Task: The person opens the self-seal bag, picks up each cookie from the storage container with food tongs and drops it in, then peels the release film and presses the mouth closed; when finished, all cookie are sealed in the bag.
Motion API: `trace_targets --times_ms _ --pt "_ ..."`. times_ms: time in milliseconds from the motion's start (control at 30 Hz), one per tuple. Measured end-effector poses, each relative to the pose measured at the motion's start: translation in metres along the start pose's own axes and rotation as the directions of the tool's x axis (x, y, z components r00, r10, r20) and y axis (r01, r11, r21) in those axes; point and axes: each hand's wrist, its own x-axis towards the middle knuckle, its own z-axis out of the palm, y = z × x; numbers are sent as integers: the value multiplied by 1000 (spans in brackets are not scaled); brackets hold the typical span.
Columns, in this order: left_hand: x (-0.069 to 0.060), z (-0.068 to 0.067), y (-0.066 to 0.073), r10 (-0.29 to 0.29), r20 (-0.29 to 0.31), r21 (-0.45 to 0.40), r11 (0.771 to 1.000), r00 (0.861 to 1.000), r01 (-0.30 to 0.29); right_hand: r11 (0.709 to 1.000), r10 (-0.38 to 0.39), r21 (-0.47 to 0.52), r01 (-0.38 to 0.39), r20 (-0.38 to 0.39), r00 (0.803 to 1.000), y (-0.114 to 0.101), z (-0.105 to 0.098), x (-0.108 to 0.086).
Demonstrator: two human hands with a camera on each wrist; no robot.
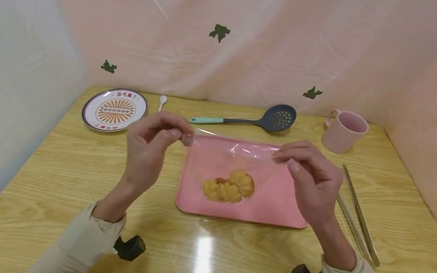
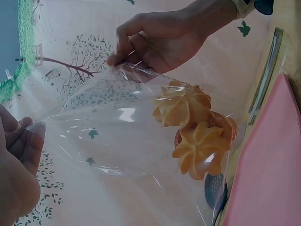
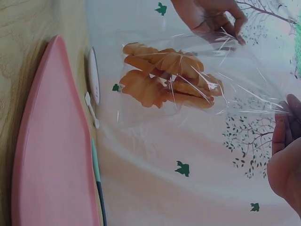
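Note:
Between my two hands hangs a clear plastic bag with several golden, flower-shaped cookies lying in its bottom. My left hand pinches one upper corner of the bag between thumb and fingers. The other upper corner is pinched by my right hand. In both wrist views the bag's top edge is stretched between the hands, and the cookies sit clustered at the far end from the fingers. Below and behind the bag lies a pink tray, apart from it.
A white patterned plate and a small white spoon stand at the back left. Behind the tray lies a slotted skimmer with a mint handle. A pink mug is at the back right, with metal tongs nearer.

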Motion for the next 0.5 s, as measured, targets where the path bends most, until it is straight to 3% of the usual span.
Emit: trace_targets --times_ms 167,367,500 --pt "-1 1 3 4 9 6 1000 1000 -4 1000 6 -27 -6 -16 1000 -1 2 1" --pt "-2 1 7 -18 69 62 998 997 14 1000 10 -19 -11 -42 999 -2 4 4" --pt "-2 -1 7 0 105 93 996 994 -10 1000 25 20 -24 -59 998 -2 4 3"
